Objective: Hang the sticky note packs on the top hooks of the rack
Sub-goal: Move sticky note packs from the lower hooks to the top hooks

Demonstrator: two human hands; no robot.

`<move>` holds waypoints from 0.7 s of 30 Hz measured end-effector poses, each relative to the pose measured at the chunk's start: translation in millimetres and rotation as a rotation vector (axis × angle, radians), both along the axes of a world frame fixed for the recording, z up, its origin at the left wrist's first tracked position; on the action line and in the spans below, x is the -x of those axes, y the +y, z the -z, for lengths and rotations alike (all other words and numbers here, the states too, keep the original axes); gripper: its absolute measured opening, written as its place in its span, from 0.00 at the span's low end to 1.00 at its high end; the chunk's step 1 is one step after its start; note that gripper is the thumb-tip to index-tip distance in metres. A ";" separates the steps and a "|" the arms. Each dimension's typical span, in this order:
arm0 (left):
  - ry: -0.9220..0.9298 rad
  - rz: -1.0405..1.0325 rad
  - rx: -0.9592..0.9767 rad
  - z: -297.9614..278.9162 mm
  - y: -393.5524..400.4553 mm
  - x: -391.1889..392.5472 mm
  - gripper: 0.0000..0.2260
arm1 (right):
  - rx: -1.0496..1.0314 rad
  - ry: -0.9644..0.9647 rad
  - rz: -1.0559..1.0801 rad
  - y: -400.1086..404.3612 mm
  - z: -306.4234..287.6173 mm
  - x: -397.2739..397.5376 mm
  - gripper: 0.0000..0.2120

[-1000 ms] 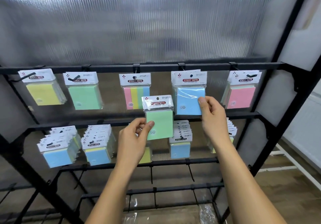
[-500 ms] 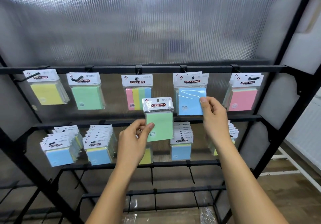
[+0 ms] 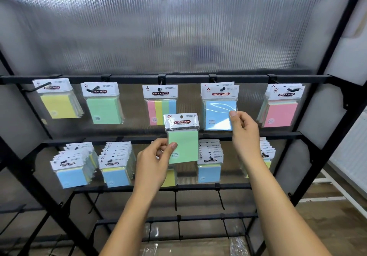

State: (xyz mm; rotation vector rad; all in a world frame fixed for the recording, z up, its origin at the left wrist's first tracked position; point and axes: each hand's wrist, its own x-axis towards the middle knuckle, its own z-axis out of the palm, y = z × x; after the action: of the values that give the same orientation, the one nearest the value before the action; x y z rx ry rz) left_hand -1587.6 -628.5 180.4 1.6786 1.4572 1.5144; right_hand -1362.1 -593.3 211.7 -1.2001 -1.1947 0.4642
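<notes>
Your left hand [image 3: 154,161] pinches green sticky note pack [image 3: 182,139] upright, off any hook, below the multicolour pack [image 3: 161,104], your right hand [image 3: 243,129] pinches hung blue pack [image 3: 218,114] on top rail [image 3: 186,78]

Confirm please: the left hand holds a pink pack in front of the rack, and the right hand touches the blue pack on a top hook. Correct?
Not quite. In the head view the pack in the left hand is green, not pink. The right hand does touch the hanging blue pack.

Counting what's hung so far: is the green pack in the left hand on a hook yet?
Not hung. The left hand pinches the green pack below the top rail, its hang hole empty.
</notes>
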 end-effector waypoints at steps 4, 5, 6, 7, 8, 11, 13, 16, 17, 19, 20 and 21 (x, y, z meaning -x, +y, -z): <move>-0.011 0.004 -0.006 -0.3 -0.5 3.0 0.05 | 0.054 0.007 -0.010 6.1 12.2 3.9 0.19; -0.012 0.001 -0.003 -0.3 -0.6 4.3 0.05 | 0.085 0.009 -0.017 6.8 18.5 5.9 0.19; -0.013 0.000 0.000 -0.2 -1.4 5.6 0.05 | 0.122 0.011 -0.028 7.0 26.6 8.4 0.18; -0.014 -0.001 0.001 -0.3 -2.8 7.4 0.04 | 0.159 0.009 -0.044 6.7 35.0 11.9 0.17; -0.013 -0.005 0.001 -0.5 -4.7 10.4 0.04 | 0.193 0.000 -0.063 6.0 43.4 16.8 0.16; -0.021 -0.036 0.004 -0.8 -11.0 25.9 0.03 | 0.251 -0.039 -0.146 2.3 60.0 42.7 0.15; -0.046 -0.058 0.006 -0.9 -14.1 41.5 0.04 | 0.268 -0.051 -0.222 0.3 64.6 67.2 0.16; -0.062 -0.084 0.002 -0.9 -17.9 69.9 0.05 | 0.268 -0.057 -0.345 -1.9 63.8 106.7 0.17; -0.074 -0.090 0.002 -1.0 -19.1 80.0 0.04 | 0.265 -0.060 -0.371 -1.9 62.7 119.6 0.17; -0.090 -0.105 -0.002 -0.6 -21.0 100.8 0.03 | 0.244 -0.062 -0.404 -2.3 58.6 144.5 0.17; -0.094 -0.113 -0.002 0.3 -21.4 111.3 0.03 | 0.226 -0.066 -0.421 -3.3 55.2 156.7 0.18; -0.103 -0.119 0.000 1.8 -21.6 122.3 0.02 | 0.213 -0.081 -0.435 -4.3 52.1 168.7 0.19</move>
State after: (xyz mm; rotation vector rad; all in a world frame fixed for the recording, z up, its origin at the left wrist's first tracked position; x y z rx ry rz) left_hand -1709.9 -650.1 178.6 1.5134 1.5252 1.6379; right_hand -1530.8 -597.6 159.7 -1.1436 -1.5125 0.8930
